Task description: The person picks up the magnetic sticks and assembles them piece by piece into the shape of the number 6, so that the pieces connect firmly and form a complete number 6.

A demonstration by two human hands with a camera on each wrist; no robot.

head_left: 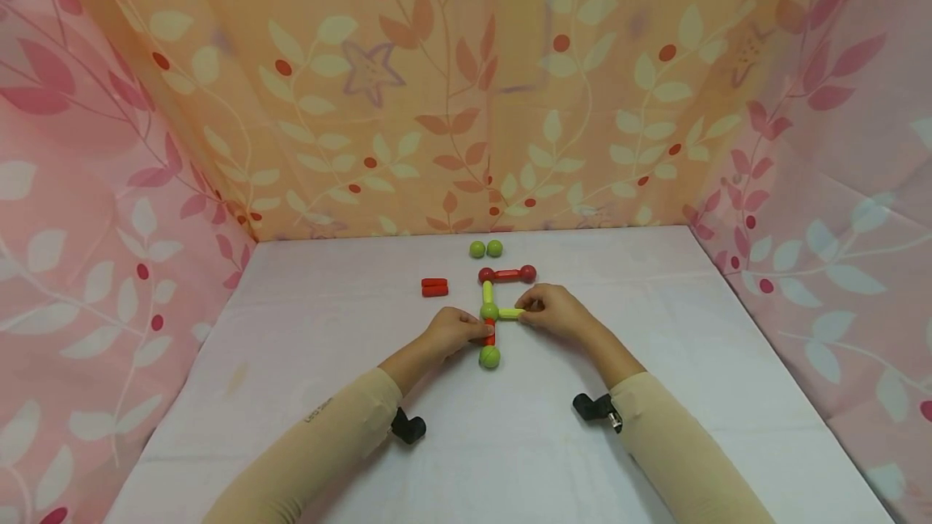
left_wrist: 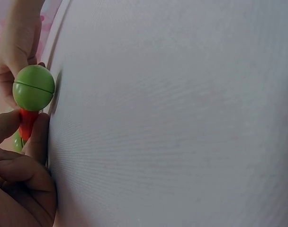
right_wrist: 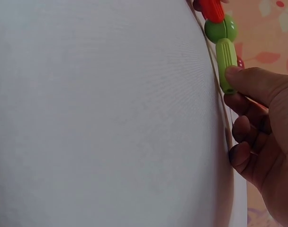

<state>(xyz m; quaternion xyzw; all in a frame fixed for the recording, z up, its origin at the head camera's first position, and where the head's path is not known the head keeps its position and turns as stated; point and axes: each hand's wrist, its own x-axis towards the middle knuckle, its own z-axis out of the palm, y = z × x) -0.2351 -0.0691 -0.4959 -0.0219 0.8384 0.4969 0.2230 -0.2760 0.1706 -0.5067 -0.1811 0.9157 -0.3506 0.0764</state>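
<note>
Noted small dark lettering on left sleeve, running along forearm; too small to make out. Could read nothing elsewhere.

The near ball was green, the near rod red, the near right rod yellow-green. The far cloth was orange — pale leaves, red dots — the left cloth and right cloth pink and leafy, the tabletop whitish.

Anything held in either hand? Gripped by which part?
Left hand: the near red rod, pinched by its sides, around mid-length. Right hand: a yellow-green rod, pinched at its free end.
</note>
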